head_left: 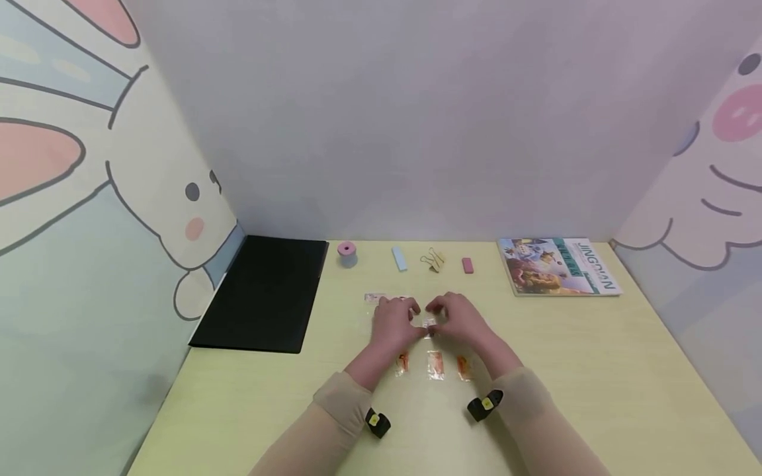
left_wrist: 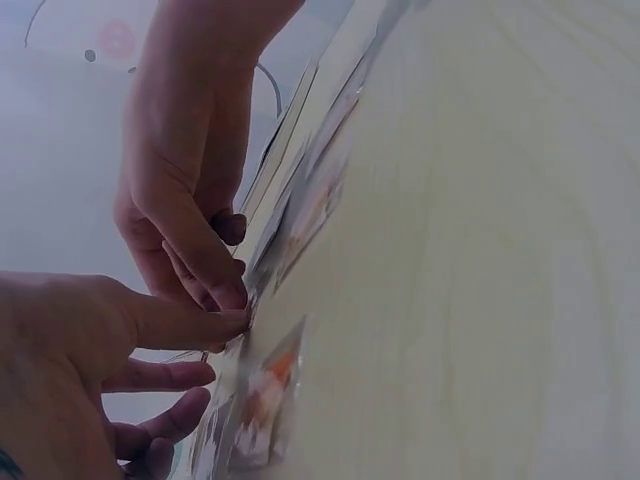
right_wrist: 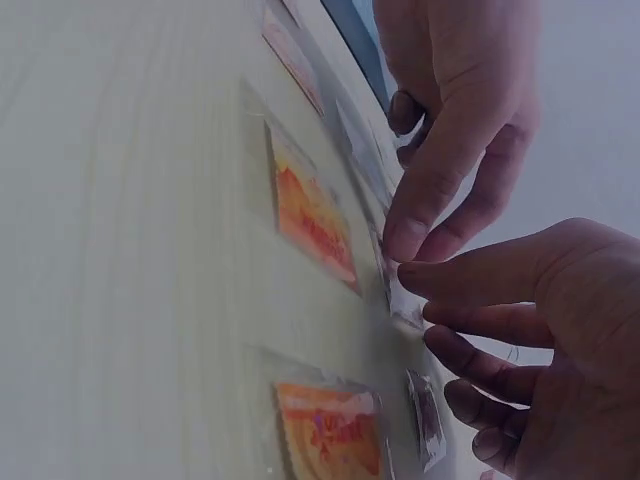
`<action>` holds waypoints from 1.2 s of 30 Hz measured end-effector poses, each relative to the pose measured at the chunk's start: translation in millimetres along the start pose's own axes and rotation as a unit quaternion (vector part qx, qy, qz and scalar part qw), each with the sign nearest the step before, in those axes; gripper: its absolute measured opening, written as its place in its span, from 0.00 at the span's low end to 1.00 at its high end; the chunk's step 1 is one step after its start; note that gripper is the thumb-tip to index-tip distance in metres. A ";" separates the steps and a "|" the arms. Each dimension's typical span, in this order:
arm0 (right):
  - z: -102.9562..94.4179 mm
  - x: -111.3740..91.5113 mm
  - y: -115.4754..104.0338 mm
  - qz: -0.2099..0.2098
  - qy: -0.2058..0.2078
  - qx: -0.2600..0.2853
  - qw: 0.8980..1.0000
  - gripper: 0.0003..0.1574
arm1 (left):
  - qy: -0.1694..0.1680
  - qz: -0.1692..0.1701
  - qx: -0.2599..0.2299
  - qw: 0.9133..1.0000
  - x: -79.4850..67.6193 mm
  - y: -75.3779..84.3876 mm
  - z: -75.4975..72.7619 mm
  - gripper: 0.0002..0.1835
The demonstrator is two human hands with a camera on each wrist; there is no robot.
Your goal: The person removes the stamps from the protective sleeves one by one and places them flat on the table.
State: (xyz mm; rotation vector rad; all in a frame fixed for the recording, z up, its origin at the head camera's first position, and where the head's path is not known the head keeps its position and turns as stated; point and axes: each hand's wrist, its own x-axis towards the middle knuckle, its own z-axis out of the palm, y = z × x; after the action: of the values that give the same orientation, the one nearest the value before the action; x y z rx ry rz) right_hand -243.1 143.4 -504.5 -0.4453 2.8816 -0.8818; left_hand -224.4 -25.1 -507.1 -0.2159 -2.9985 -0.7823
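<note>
Both hands meet over the middle of the table at a small clear-wrapped packet (head_left: 428,322). From its left side, the left hand (head_left: 394,324) holds the packet with curled fingers and the thumb at its near end. The right hand (head_left: 461,322) does likewise from the right, its thumb tip almost against the left thumb. Seen from the right wrist, the packet (right_wrist: 404,300) lies low at the tabletop under the fingertips. Nearer the person lie an orange packet (head_left: 402,363), a second one (head_left: 436,365) and a third (head_left: 464,368) in a row.
Behind the hands lies a pale packet (head_left: 374,297). Along the back stand a pink-topped spool (head_left: 347,254), a light blue bar (head_left: 399,258), gold binder clips (head_left: 433,260) and a pink eraser-like block (head_left: 467,265). A black folder (head_left: 262,294) lies left, a book (head_left: 556,266) right.
</note>
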 end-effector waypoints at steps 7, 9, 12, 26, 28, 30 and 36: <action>0.9 -6.1 -1.1 -0.011 0.002 -0.034 0.999 0.24 | 0.002 0.018 0.018 1.000 -0.5 3.1 4.1 0.18; 1.4 -6.1 -1.2 -0.011 0.003 -0.041 0.999 0.23 | 0.003 0.024 0.020 1.000 -0.6 3.5 4.6 0.16; 1.5 -6.2 -2.3 -0.013 0.005 -0.051 0.999 0.21 | 0.003 0.030 0.019 0.999 -1.3 4.5 4.3 0.15; 1.1 -5.1 -6.2 -0.011 -0.007 -0.030 0.999 0.05 | 0.000 0.044 0.021 0.999 -5.6 7.6 4.0 0.13; 1.1 -4.5 -6.0 -0.011 -0.009 -0.026 1.000 0.05 | -0.001 0.043 0.021 0.999 -6.1 8.1 3.6 0.13; 1.2 -3.8 -5.4 -0.012 -0.009 -0.025 1.000 0.05 | -0.002 0.042 0.019 0.999 -6.8 8.7 3.3 0.14; 1.0 -3.8 -5.3 -0.022 0.001 -0.025 0.999 0.04 | 0.007 0.043 0.014 0.999 -7.2 6.5 4.3 0.16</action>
State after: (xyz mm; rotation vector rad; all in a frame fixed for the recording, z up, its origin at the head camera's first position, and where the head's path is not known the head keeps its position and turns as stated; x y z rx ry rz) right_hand -238.0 139.8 -502.4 -0.5149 2.9123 -0.8198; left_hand -216.3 -18.3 -508.2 -0.3354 -2.9623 -0.7301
